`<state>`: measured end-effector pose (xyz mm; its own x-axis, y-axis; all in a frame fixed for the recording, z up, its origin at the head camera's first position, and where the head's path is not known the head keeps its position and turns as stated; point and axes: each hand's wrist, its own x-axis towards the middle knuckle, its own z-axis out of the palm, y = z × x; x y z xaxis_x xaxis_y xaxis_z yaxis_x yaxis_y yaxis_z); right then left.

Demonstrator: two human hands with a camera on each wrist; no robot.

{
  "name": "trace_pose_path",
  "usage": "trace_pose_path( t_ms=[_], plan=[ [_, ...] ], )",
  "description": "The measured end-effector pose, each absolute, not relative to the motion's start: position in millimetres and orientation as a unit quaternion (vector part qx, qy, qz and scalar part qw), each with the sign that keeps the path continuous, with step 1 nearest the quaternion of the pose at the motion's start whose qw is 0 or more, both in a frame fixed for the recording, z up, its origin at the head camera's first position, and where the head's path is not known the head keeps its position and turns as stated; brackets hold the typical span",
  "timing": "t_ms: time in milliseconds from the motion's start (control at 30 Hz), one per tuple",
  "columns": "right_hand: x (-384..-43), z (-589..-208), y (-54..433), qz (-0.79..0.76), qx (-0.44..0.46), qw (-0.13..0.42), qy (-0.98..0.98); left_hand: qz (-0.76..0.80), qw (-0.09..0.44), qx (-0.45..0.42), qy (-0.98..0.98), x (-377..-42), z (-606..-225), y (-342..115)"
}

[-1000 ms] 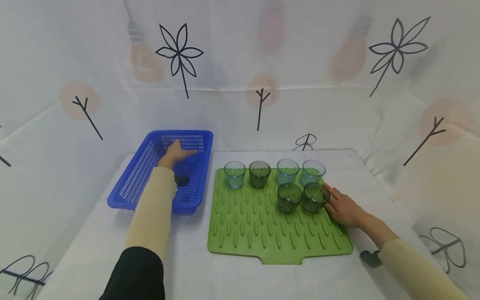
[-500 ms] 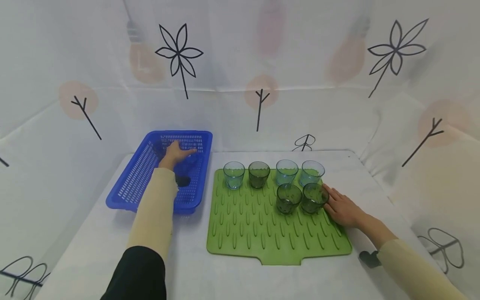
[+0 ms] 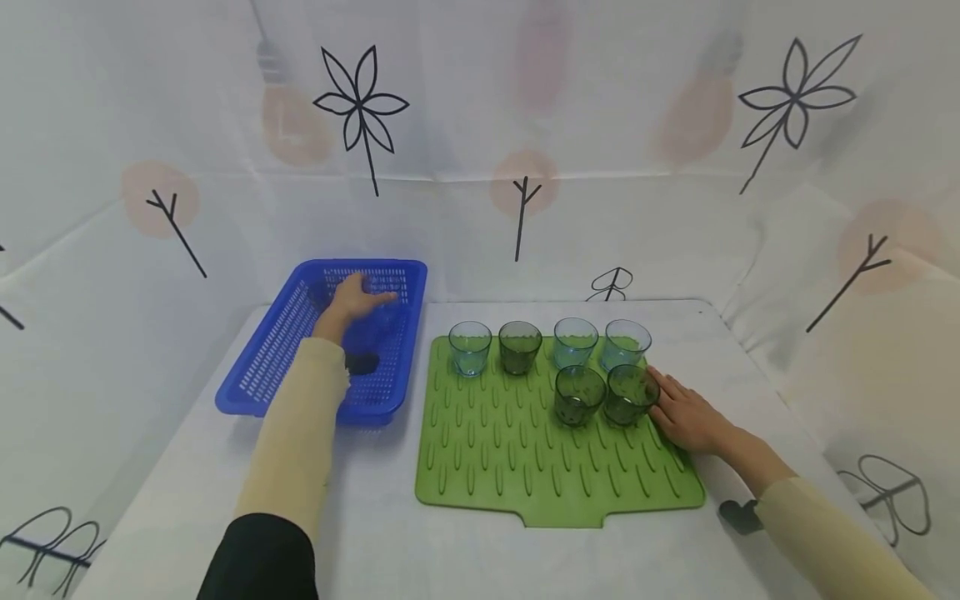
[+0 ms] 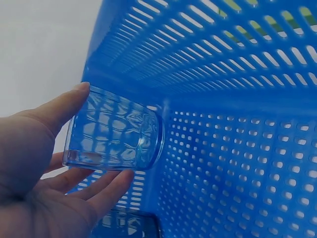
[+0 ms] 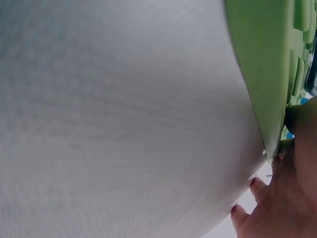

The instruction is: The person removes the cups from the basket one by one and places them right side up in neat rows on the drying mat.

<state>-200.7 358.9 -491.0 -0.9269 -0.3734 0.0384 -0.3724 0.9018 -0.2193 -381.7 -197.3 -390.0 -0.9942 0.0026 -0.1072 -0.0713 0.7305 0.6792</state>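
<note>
My left hand [image 3: 351,302] is inside the blue plastic basket [image 3: 251,404] on the left. In the left wrist view it grips a clear bluish drinking glass [image 4: 116,131], thumb at the rim and fingers along the underside. The glass lies tilted on its side near the basket wall. Part of another, darker glass [image 4: 126,224] shows below it. My right hand [image 3: 686,417] rests at the right edge of the green drying mat [image 3: 487,483], fingers extended beside a dark green glass [image 3: 632,396]. In the right wrist view, fingertips [image 5: 240,214] touch the white cloth beside the mat.
On the mat stand several upright glasses: a clear one [image 3: 470,350] and a green one [image 3: 520,348] at back left, two bluish ones [image 3: 575,343] at back right, and another green glass [image 3: 579,397] in front of them. A patterned white curtain [image 3: 465,233] backs the table.
My left hand has shifted slightly up and toward the back of the basket. My right hand and the glasses on the mat stay put.
</note>
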Motion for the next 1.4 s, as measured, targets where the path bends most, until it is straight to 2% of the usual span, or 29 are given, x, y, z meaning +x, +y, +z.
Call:
trace_pose_path(
  t_ms=[500, 933, 1400],
  plan=[
    [-202, -490, 355, -0.115, -0.179, 0.016, 0.977, 0.379, 0.036, 0.034, 0.924, -360, -372, -200],
    [-214, -505, 367, -0.123, -0.189, 0.017, 0.974, 0.388, 0.032, 0.058, 0.919, -337, -354, -193],
    [-209, -502, 364, -0.131, -0.197, -0.023, 0.971, 0.393, 0.024, 0.068, 0.917, -315, -345, -186]
  ],
)
